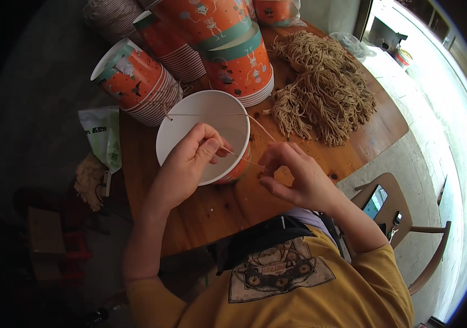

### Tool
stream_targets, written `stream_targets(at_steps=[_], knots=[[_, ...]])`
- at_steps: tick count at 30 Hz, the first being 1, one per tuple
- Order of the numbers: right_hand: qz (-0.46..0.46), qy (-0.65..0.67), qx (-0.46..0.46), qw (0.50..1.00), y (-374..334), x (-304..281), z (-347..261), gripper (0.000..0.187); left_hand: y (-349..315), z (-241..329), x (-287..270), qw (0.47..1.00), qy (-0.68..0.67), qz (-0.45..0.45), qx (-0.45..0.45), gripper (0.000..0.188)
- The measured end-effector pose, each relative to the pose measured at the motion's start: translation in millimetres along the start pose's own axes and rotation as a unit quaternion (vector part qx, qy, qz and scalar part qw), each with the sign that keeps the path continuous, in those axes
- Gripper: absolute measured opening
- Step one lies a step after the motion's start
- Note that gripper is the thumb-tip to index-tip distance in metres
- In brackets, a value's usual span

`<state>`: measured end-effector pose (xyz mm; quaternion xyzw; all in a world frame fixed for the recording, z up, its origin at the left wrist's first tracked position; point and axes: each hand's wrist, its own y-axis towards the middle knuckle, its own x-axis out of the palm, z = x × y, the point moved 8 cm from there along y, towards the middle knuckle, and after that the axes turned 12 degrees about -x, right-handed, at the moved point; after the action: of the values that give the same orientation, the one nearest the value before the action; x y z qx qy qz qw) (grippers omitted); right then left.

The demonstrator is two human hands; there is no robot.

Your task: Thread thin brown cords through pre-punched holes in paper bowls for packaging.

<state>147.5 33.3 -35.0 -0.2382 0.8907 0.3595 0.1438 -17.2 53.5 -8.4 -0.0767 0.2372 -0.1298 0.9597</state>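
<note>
A paper bucket (189,104), white inside and orange outside, stands at the table's near middle with its mouth toward me. A thin tan cord (206,115) passes through a hole in its left rim, crosses the mouth and runs over the right rim to my right hand. My left hand (192,153) is over the mouth, thumb and forefinger pinching the cord. Just right of the bucket, my right hand (301,175) has curled fingers with the cord at their tips; its inner fingers are partly hidden. A short stretch of cord spans between both hands.
Stacked orange buckets (239,71) rise behind, with another stack (140,82) tilted at left. A heap of tan cords (326,87) lies on the wooden table (375,142) at right. A green-white bag (102,136) hangs by the left edge. A chair (392,202) holds a phone (376,201).
</note>
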Motion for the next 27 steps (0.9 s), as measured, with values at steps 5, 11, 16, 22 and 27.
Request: stream_targets(at_steps=[5,11,16,22,27], knots=[[-0.033,-0.064,-0.142,0.987,23,-7,-25,0.020,8,3,6,0.988,-0.148,-0.042,-0.019,0.017],[-0.055,-0.025,-0.095,0.994,48,-21,-29,0.018,22,-3,19,0.966,-0.234,-0.096,-0.060,0.011],[-0.094,0.049,-0.043,0.993,77,-26,-21,0.012,26,1,25,0.972,-0.214,-0.080,-0.062,0.011],[-0.099,0.103,-0.043,0.989,94,-19,0,0.009,24,-8,29,0.955,-0.228,-0.158,-0.107,0.014],[-0.091,0.099,-0.043,0.990,97,-16,6,0.010,21,-5,32,0.944,-0.243,-0.203,-0.095,0.017]])
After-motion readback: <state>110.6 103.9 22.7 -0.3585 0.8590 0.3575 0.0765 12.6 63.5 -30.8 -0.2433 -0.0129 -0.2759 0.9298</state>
